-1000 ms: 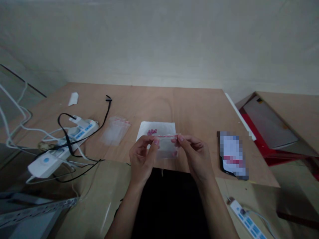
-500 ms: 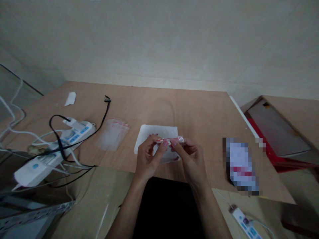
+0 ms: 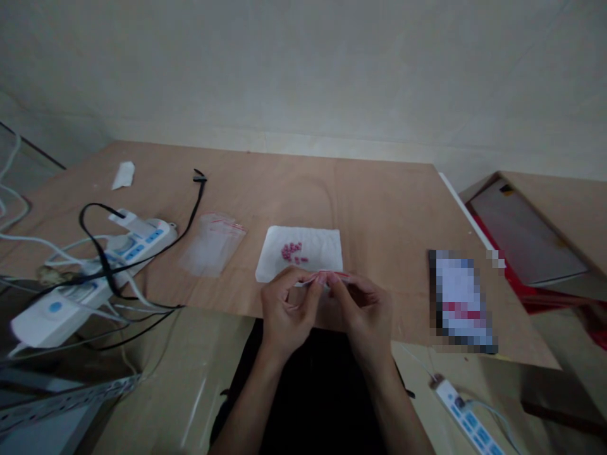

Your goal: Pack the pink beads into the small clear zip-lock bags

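From my remote head view, my left hand [image 3: 289,313] and right hand [image 3: 366,313] meet at the near edge of the pale brown wooden table [image 3: 379,208], fingers curled, thumbs almost touching. Each grip is a narrow pinch on the clear plastic bag with a red strip [image 3: 342,274], held along that strip. Just beyond lies a white rectangular sheet [image 3: 322,243] bearing small pink pieces [image 3: 287,252]. Left of it rests a stack of clear red-edged bags [image 3: 213,246]; farther left, a white power strip with blue sockets [image 3: 40,322] and tangled cords crowd that side. Right, well apart, a dark-edged flat device [image 3: 458,297] leaves me wood between. The far edge runs along the grey wall [image 3: 303,76].
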A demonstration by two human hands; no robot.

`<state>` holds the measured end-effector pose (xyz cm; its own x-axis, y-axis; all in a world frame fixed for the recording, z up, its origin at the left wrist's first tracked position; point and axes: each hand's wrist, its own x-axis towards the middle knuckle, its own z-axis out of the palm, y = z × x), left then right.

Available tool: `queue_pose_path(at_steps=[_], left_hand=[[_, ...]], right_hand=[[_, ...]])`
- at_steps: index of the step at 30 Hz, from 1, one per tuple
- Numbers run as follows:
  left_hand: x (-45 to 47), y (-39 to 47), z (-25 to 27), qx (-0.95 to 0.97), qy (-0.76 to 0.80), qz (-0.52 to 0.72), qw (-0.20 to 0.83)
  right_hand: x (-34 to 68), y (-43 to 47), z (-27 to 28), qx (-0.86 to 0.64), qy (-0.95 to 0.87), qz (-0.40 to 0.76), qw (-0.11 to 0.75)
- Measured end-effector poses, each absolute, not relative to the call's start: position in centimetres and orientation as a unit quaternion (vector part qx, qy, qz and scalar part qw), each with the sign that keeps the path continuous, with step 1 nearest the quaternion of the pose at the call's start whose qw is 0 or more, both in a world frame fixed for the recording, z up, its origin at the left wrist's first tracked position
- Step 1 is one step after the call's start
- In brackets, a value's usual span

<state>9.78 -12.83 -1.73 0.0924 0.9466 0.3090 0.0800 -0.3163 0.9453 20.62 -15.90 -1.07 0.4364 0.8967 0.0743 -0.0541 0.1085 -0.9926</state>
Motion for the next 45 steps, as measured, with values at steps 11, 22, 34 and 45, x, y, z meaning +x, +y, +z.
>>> queue_pose_path(at_steps=[11,22,34,45], left_hand=[[9.0,-13.7,-1.9,0.589,0.391,0.464,0.534],[0.5,-5.9,-2.8,0.535,0.679,0.492,0.102],[-5.3,2.5,-3.6,0.517,0.797,0.251,0.188],[-3.7,-2.2,0.2,0.642,0.616,0.446,0.096]], right_hand=[[21.4,-17.6,-2.0,-0.590,-0.430,0.325,0.601],[28.6,-13.4,-1.5,-0.757,-0.413,0.123,0.490],[31.6,-12.1,-3.0,-0.753,-0.567,-0.070,0.328],[27.3,-13.5,-0.5,-0.651,-0.589,0.018,0.478]])
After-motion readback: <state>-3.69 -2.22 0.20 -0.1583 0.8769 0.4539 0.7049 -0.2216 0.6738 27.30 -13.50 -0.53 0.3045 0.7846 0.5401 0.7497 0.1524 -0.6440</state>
